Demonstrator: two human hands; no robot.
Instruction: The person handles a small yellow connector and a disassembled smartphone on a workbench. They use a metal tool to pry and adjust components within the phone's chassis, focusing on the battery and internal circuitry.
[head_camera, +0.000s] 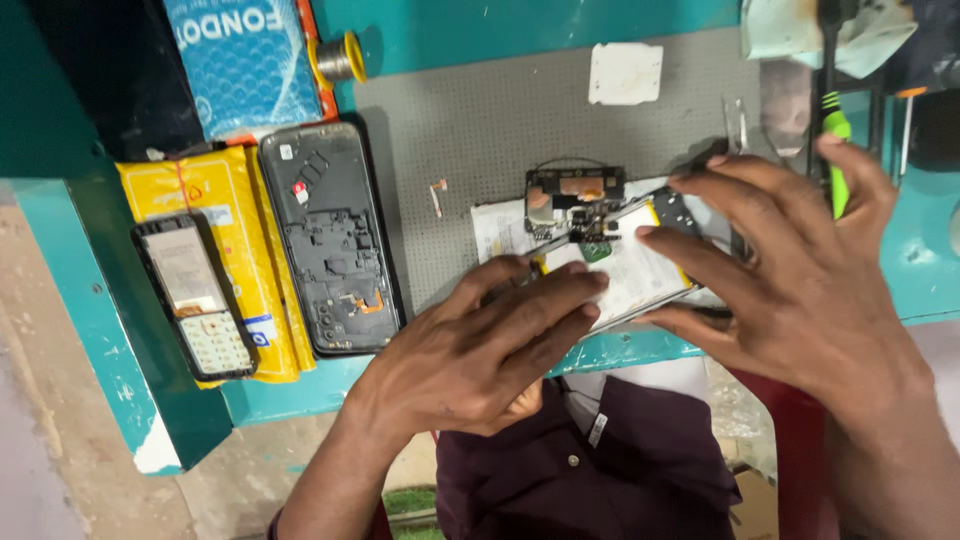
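**Both hands on an opened phone at the bench edge**

At the far left a keypad phone lies on a yellow packet, just beside a black phone back shell. Further right, on the grey work mat, the left hand lies flat, fingers extended, pressing the near end of the opened smartphone; it grips nothing. The phone sits at the mat's front edge, its circuit board exposed. The right hand, fingers spread, touches the phone's far side with its fingertips. A green-handled screwdriver lies behind it.
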